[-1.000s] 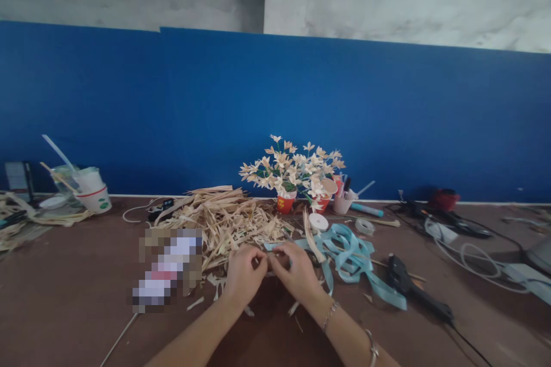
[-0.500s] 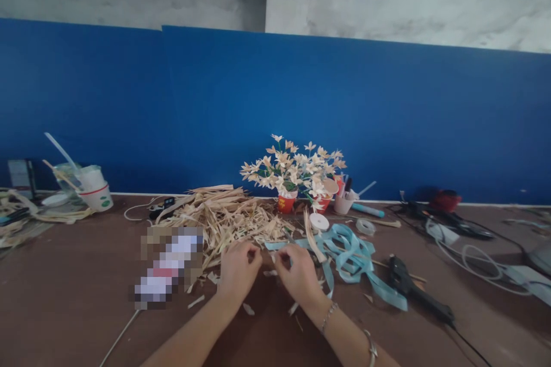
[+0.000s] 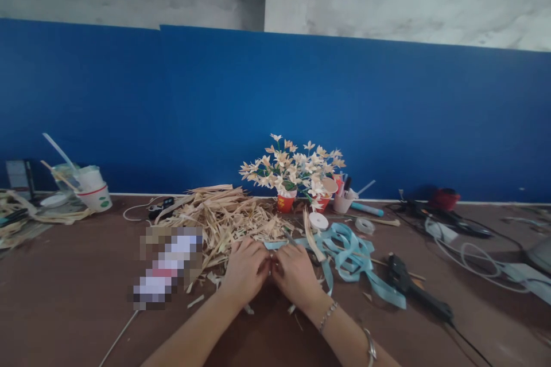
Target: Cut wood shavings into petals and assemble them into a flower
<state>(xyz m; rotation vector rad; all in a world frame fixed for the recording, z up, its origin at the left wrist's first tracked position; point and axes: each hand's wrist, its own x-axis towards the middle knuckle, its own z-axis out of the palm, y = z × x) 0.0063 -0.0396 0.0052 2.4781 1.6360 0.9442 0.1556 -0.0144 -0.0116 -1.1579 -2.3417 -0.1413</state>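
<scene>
My left hand and my right hand meet over the near side of the table, fingertips almost touching. Both have their fingers curled into a pinch. Whatever lies between them is too small or too hidden to make out. Just beyond my left hand spreads a heap of dry, straw-coloured husk strips. A tangled light-blue ribbon lies to the right of my right hand, one end reaching behind it. Small pale scraps are scattered on the brown table around my wrists.
Behind the heap stand cream husk flowers in red cups. A white disc-shaped roll, a clear tape roll and a black glue gun lie right. At left are a blurred-out phone and a paper cup.
My hands have come closer together, their fingertips now nearly meeting. My left hand has turned so its back faces up more. The things on the table stay put.
</scene>
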